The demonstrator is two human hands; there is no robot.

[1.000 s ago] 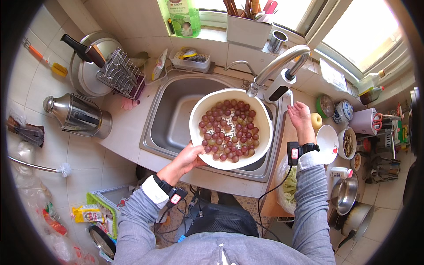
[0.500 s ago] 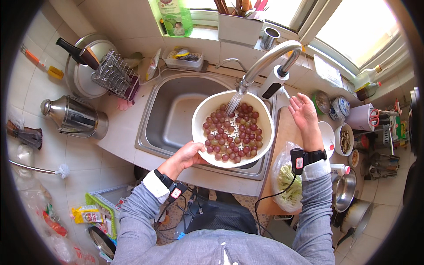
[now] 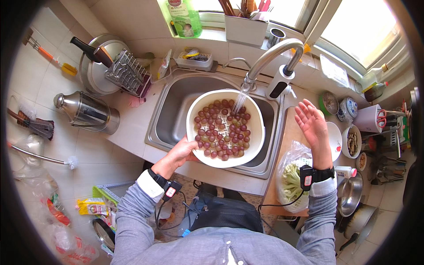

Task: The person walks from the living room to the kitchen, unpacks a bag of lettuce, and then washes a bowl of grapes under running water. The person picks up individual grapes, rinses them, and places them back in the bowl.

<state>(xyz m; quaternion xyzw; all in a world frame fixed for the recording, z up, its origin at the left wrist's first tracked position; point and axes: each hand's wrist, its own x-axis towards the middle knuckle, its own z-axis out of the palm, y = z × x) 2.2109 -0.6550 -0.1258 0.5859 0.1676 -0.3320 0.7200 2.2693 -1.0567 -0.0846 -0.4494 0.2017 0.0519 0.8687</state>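
Note:
My left hand [image 3: 181,151] grips the near left rim of a round white colander [image 3: 258,152], its thumb over the edge. Loose reddish-purple grapes [image 3: 225,138] lie in it over the slotted bottom. The colander is held above the steel sink [image 3: 170,106], tilted slightly toward me. From the curved faucet [image 3: 276,55] a spray of water [image 3: 240,102] falls onto the grapes near the far right side. Away from the colander, my right hand [image 3: 312,121] hangs over the wooden board on the right, palm turned up and fingers stretched out, holding nothing.
Right of the sink, a bagged cauliflower [image 3: 292,179] lies on a wooden board [image 3: 287,132], with bowls [image 3: 352,141] beyond. A wire rack [image 3: 128,73] and a steel pot [image 3: 84,112] stand on the left. At the back, a utensil holder [image 3: 246,30] and green bottle [image 3: 184,20] line the sill.
The colander has shifted a little left under the running water, in my left hand. My right hand stays raised and apart from it, its fingers pointing more to the upper left.

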